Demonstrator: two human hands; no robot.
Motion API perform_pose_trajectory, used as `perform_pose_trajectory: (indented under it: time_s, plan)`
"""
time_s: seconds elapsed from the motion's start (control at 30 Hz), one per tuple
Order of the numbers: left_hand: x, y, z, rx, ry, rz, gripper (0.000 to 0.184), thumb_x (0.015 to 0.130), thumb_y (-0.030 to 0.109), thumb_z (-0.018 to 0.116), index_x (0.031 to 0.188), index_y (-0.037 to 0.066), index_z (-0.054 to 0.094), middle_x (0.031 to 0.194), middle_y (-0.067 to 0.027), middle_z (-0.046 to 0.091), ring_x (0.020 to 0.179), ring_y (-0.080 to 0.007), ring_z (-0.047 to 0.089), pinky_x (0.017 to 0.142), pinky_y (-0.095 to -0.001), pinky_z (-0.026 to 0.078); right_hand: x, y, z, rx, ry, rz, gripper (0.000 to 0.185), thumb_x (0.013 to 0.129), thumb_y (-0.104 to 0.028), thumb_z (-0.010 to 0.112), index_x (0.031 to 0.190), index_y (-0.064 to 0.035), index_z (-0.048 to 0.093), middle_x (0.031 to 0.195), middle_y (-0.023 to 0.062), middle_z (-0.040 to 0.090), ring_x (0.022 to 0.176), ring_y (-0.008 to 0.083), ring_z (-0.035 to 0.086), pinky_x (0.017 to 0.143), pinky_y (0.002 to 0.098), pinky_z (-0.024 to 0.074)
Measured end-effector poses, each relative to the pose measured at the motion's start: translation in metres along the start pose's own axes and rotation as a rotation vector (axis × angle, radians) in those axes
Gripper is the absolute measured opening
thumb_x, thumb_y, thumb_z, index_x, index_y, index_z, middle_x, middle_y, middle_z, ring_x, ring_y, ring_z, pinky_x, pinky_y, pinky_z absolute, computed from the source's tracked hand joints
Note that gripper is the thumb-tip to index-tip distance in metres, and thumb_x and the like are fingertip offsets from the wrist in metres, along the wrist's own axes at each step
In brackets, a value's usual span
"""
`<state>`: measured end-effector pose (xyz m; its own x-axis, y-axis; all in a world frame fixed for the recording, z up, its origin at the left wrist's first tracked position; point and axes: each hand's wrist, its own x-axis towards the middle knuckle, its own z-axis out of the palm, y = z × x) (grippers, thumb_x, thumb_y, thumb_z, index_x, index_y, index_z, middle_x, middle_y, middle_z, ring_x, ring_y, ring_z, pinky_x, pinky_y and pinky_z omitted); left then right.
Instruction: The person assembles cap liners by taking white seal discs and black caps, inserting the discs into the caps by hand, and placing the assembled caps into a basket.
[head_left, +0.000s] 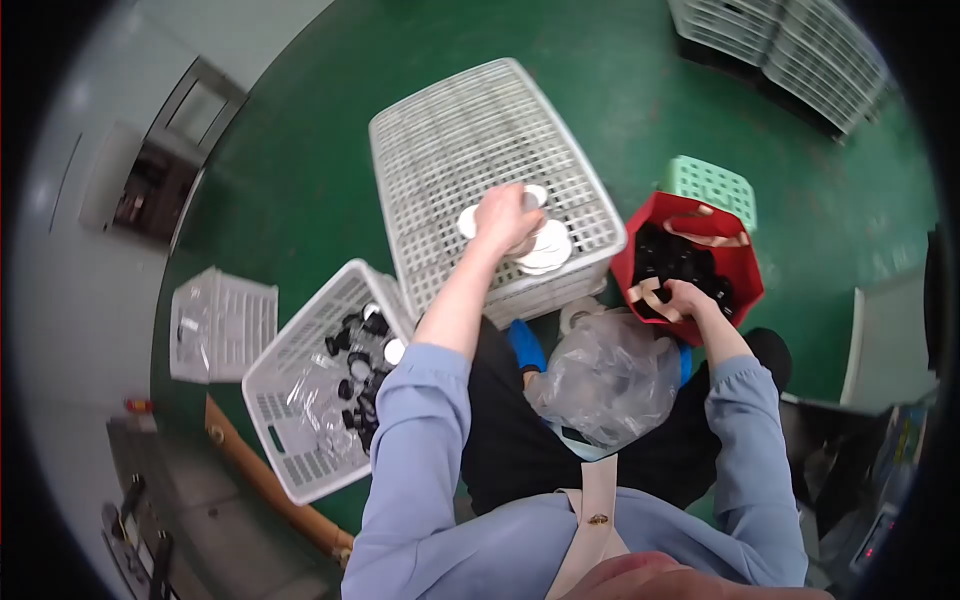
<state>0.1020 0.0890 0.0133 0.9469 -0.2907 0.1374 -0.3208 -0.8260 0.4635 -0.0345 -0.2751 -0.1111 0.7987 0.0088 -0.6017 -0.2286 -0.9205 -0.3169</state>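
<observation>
Several flat white round discs (545,250) lie on the slatted top of a large white plastic crate (460,120). My left hand (508,215) is over them, its fingers curled and closed at a white disc, partly hiding the ones beneath. My right hand (690,297) reaches over the near rim of a red bag (738,285) with beige straps. Black objects (675,258) fill the bag, too dark to name. The fingers of that hand are bent beside a strap (652,298), and what they hold is hidden.
On the left, a white basket (285,440) contains black and white round parts and clear plastic. A crumpled clear plastic bag (615,375) sits between my legs. A light green basket (715,185) stands behind the red bag. More crates (830,60) are at the far right.
</observation>
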Motion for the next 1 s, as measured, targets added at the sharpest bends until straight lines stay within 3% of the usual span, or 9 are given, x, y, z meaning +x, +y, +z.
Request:
perform_pose_trajectory:
  time_s: [0.03,0.23,0.33,0.43,0.53,0.6,0.77,0.9,1.0]
  plan:
    - [0.002,-0.002,0.001,0.011,-0.009,-0.020,0.035,0.069,0.032,0.075,0.088,0.003,0.072,0.089,-0.0199,0.071,0.090,-0.0389,0.068,0.080,-0.0477,0.054,0.011,0.005,0.007,0.114,0.029,-0.030,0.068,0.073,-0.044,0.080,0.124,-0.0029,0.065,0.122,0.0220,0.068,0.118,0.0354,0.064,0.097,0.0420,0.0524]
    - [0.003,-0.008,-0.001,-0.055,0.162,-0.069,0.047,0.073,0.034,0.078,0.107,0.001,0.070,0.104,-0.0189,0.066,0.105,-0.0370,0.064,0.093,-0.0446,0.051,0.029,0.002,0.029,-0.255,0.253,-0.098,0.017,0.089,-0.021,0.064,0.096,-0.0056,0.068,0.111,0.0220,0.069,0.107,0.0363,0.067,0.090,0.0466,0.0542]
    - [0.000,0.000,-0.006,-0.132,0.270,-0.122,0.050,0.074,0.037,0.079,0.108,0.001,0.070,0.103,-0.0189,0.065,0.105,-0.0372,0.064,0.093,-0.0441,0.052,0.031,-0.001,0.019,-0.273,0.025,-0.060,0.018,0.088,-0.014,0.064,0.104,-0.0057,0.066,0.111,0.0217,0.069,0.106,0.0366,0.068,0.089,0.0459,0.0556]
    - [0.003,0.005,-0.007,-0.255,0.356,-0.116,0.054,0.073,0.039,0.081,0.107,-0.001,0.071,0.104,-0.0197,0.065,0.103,-0.0366,0.065,0.092,-0.0435,0.052,0.027,0.001,0.015,-0.460,0.175,-0.051,0.016,0.084,-0.012,0.065,0.098,-0.0039,0.064,0.101,0.0215,0.070,0.097,0.0409,0.068,0.082,0.0501,0.0565]
    - [0.003,0.008,-0.010,-0.495,0.328,-0.082,0.060,0.070,0.042,0.084,0.107,-0.003,0.071,0.107,-0.0204,0.065,0.100,-0.0350,0.066,0.091,-0.0421,0.053,-0.009,-0.042,-0.032,-0.416,0.505,-0.141,0.025,0.084,-0.004,0.059,0.109,-0.0045,0.059,0.098,0.0221,0.069,0.091,0.0406,0.069,0.075,0.0508,0.0569]
    - [-0.001,0.018,-0.011,-0.591,0.278,-0.029,0.060,0.077,0.034,0.085,0.121,-0.003,0.067,0.111,-0.0162,0.069,0.101,-0.0218,0.068,0.083,-0.0344,0.056,-0.046,-0.077,-0.058,-0.291,0.801,-0.310,0.027,0.083,-0.003,0.060,0.110,-0.0083,0.060,0.102,0.0157,0.067,0.087,0.0370,0.069,0.070,0.0477,0.0572]
    - [-0.030,0.075,-0.022,-0.966,-0.048,0.002,0.052,0.091,0.022,0.075,0.132,-0.005,0.058,0.121,-0.0115,0.066,0.103,-0.0152,0.066,0.088,-0.0307,0.054,-0.102,-0.138,-0.067,-0.064,0.989,-0.721,0.025,0.075,0.001,0.066,0.098,-0.0079,0.065,0.096,0.0091,0.062,0.080,0.0307,0.066,0.065,0.0401,0.0552]
    - [-0.036,0.088,-0.009,-1.183,-0.186,-0.043,0.045,0.095,0.016,0.071,0.133,-0.004,0.057,0.123,-0.0094,0.065,0.104,-0.0118,0.064,0.091,-0.0306,0.053,-0.106,-0.150,-0.058,-0.047,0.909,-0.874,0.030,0.071,-0.002,0.068,0.100,-0.0059,0.065,0.098,0.0086,0.061,0.085,0.0269,0.066,0.068,0.0374,0.0546]
    - [-0.040,0.094,-0.010,-0.881,-0.061,0.146,0.048,0.085,0.015,0.079,0.128,0.000,0.062,0.124,-0.0087,0.064,0.110,-0.0162,0.064,0.090,-0.0338,0.053,-0.106,-0.148,-0.059,-0.018,0.893,-0.863,0.030,0.070,-0.002,0.068,0.100,-0.0065,0.064,0.100,0.0072,0.061,0.086,0.0260,0.066,0.068,0.0370,0.0542]
